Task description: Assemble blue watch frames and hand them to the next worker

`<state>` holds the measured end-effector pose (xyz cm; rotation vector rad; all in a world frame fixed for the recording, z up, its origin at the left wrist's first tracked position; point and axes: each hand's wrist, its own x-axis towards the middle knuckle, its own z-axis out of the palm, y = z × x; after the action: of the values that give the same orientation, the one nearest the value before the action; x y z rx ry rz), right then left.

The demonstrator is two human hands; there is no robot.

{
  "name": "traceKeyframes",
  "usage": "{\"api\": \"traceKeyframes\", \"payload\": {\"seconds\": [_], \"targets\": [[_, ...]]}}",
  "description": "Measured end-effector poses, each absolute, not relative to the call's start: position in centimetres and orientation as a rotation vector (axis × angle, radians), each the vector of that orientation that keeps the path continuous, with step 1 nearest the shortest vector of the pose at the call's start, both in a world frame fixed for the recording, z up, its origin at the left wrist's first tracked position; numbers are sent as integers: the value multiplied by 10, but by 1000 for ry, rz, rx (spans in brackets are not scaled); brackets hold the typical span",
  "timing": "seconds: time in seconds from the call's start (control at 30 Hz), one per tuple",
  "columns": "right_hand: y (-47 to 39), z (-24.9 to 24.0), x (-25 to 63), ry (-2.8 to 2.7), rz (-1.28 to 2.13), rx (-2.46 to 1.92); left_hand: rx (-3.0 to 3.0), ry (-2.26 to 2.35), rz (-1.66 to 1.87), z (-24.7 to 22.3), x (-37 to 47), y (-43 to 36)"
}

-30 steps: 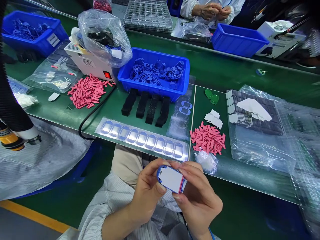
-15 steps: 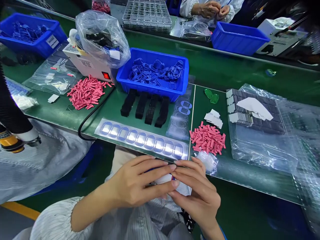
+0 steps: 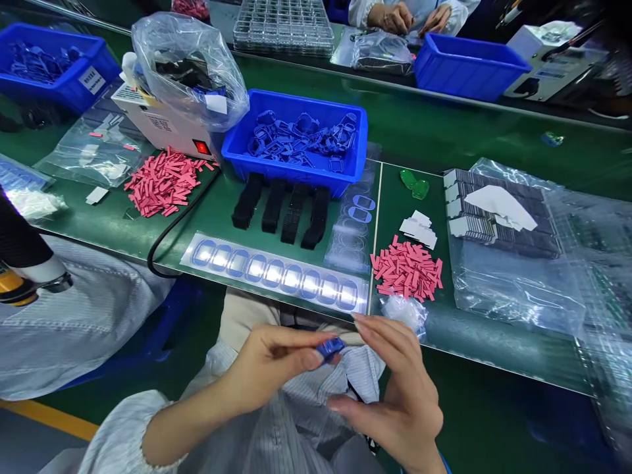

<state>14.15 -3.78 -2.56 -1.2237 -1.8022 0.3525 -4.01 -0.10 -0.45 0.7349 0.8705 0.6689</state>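
Above the lap, my left hand [image 3: 269, 368] pinches a small blue part [image 3: 330, 347] with a bit of red on it, between thumb and fingers. To the right of that part, my right hand [image 3: 395, 388] is apart from it, thumb and fingers spread with nothing between them. Just beyond the hands, a clear strip with a row of oval film pieces [image 3: 274, 273] lies along the table edge. A pile of pink strips [image 3: 407, 268] and a crumpled clear bag [image 3: 405, 315] lie beyond my right hand.
A blue bin of blue frames [image 3: 296, 168] stands behind black straps [image 3: 271, 207]. Further left are another pink pile [image 3: 165, 182] and a white device [image 3: 160, 128]. Stacked dark pieces [image 3: 533, 227] lie on plastic at right. Across the table, a person's hands [image 3: 397, 18] are visible.
My right hand has come away from my left and opened. The blue part now shows in my left fingers, while the white surface between the hands no longer shows. The view has shifted slightly.
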Motion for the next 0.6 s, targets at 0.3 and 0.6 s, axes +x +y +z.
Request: {"api": "traceKeyframes", "payload": {"seconds": [0.3,0.6], "targets": [[-30,-19,137,-1909,259,-1240,182,769,633,-7,-21,-13],[-52,-43,165,-1573,882,-1654,400,1081,814,-29,-48,-7]]}}
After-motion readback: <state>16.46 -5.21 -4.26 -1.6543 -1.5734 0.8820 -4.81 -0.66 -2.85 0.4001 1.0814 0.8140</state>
